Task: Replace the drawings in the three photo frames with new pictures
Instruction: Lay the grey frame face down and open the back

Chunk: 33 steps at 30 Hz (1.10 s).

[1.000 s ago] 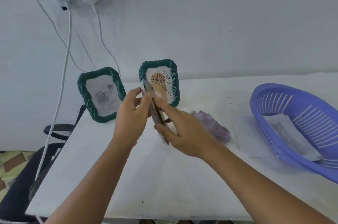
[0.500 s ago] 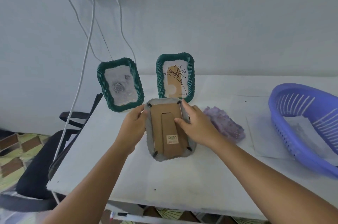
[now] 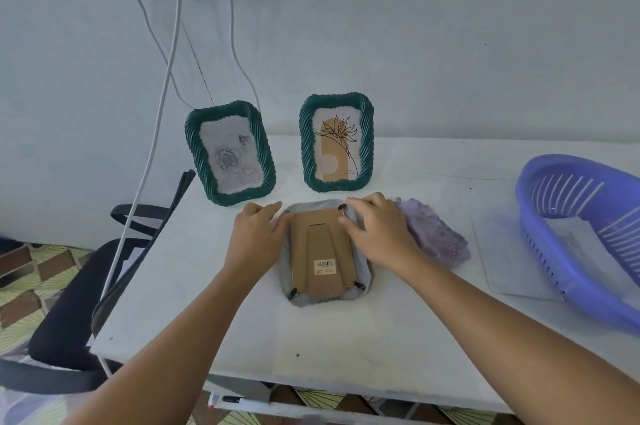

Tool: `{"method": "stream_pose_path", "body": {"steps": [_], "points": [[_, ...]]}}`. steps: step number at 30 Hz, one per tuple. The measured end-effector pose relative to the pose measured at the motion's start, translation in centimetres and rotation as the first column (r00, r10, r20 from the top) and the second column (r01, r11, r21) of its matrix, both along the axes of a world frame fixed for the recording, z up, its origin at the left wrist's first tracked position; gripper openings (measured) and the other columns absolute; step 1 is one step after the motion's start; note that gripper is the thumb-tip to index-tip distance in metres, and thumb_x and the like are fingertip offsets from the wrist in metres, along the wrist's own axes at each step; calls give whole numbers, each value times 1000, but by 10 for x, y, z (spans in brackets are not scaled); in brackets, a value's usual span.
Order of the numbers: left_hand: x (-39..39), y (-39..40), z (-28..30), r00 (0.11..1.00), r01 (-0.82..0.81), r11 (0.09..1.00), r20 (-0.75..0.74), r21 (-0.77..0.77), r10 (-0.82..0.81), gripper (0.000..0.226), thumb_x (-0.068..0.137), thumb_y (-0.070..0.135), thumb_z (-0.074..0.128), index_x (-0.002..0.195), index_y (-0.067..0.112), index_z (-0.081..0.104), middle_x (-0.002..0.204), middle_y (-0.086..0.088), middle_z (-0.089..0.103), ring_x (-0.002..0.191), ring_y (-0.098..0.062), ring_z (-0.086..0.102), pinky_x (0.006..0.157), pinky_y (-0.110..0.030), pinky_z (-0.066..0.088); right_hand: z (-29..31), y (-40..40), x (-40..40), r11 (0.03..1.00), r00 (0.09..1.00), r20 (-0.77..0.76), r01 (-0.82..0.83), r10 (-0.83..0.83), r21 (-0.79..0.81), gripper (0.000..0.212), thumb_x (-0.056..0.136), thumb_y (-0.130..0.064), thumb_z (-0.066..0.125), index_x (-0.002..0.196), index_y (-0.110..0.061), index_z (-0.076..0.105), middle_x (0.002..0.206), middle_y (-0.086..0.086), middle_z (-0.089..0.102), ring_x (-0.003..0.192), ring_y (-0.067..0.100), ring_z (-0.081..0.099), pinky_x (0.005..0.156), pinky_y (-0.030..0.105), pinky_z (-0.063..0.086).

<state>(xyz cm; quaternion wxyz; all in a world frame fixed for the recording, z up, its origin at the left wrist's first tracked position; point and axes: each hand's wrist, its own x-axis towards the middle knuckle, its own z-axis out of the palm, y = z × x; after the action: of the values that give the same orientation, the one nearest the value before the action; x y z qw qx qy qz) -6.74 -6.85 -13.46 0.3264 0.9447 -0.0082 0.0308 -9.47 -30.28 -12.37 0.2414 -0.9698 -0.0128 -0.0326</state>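
Face-down frame [image 3: 325,251], cardboard back up; two green frames [image 3: 230,157] upright behind.

The face-down grey frame [image 3: 360,280] is showing a matt brown cardboard backing [image 3: 320,251] (a paper barcode sticker [image 3: 324,264] on it). The two upright ribbed green frames [image 3: 230,152] [image 3: 336,143] are looking glossy, like plastic. The slotted purple plastic basket [image 3: 554,234] is gleaming beside a nubbly lilac cloth [image 3: 433,234] on the matt white tabletop [image 3: 329,338].
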Motion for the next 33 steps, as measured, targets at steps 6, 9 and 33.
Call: {"method": "stream_pose_path", "body": {"steps": [6, 9, 33], "points": [[7, -6, 2, 996, -46, 992, 64, -118, 54, 30, 94, 46, 66, 113, 25, 78, 112, 0, 62, 108, -16, 58, 95, -29, 45, -3, 5, 23, 969, 991, -3, 132, -134, 208, 21, 94, -47, 63, 104, -31, 72, 100, -8, 66, 94, 17, 65, 90, 46, 52], [8, -5, 0, 995, -57, 987, 68, -149, 68, 32, 91, 47, 71, 111, 24, 79, 111, 3, 63, 102, -11, 58, 89, -23, 43, -9, 10, 25, 967, 981, 24, 185, -192, 177, 22, 90, -54, 65, 92, -32, 68, 93, -12, 68, 91, 14, 65, 89, 44, 50], [20, 5, 3, 995, 81, 997, 61, 0, -81, 23, 101, 23, 59, 116, 23, 77, 110, 1, 64, 95, -14, 56, 84, -26, 40, 0, 7, 30, 964, 980, -56, 199, -192, 176, 13, 91, -39, 61, 89, -32, 71, 85, -19, 67, 92, 11, 65, 90, 42, 52]]}}
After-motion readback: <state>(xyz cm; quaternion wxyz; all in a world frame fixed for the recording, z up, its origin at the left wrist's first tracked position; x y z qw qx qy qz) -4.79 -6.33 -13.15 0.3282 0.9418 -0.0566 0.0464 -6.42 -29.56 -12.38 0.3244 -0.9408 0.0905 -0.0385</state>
